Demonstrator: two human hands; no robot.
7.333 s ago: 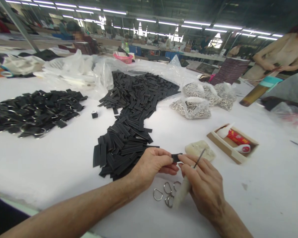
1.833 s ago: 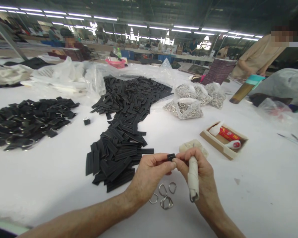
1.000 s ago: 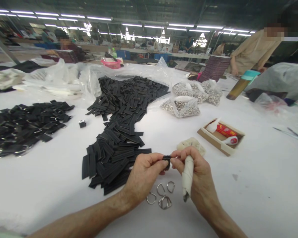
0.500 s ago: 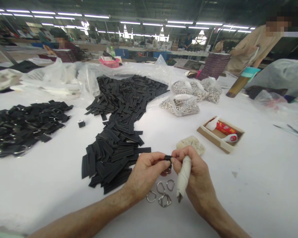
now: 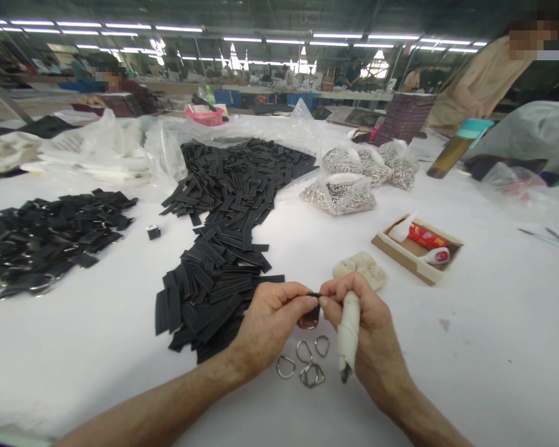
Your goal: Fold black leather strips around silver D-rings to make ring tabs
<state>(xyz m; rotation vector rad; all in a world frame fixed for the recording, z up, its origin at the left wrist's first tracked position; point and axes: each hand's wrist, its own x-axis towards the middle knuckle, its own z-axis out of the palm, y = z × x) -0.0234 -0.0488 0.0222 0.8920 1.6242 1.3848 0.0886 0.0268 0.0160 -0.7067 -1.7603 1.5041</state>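
Note:
A short black strap (image 5: 312,315), folded over a metal D-ring, is pinched at its top edge between both hands. My left hand (image 5: 272,323) closes thumb and fingers on it from the left. My right hand (image 5: 370,323) grips the same edge with its fingertips and also keeps a slim tool wrapped in whitish tape (image 5: 349,332) in the palm, its dark end pointing down toward me. Several loose D-rings (image 5: 304,351) lie on the table just below the hands. Left of them spreads a pile of flat black straps (image 5: 214,298).
Looped straps with rings form a heap (image 5: 51,236) at the left; one finished-looking piece (image 5: 153,232) lies apart. Bags of rings (image 5: 340,194), a cardboard tray (image 5: 417,248) with glue tubes, a whitish pad (image 5: 361,270) and a bottle (image 5: 461,149) stand right. Co-workers are beyond.
Both hands stay together at nearly the same spot. The strap has turned so that its folded black face and ring hang lower and show more. The taped tool tilts more upright.

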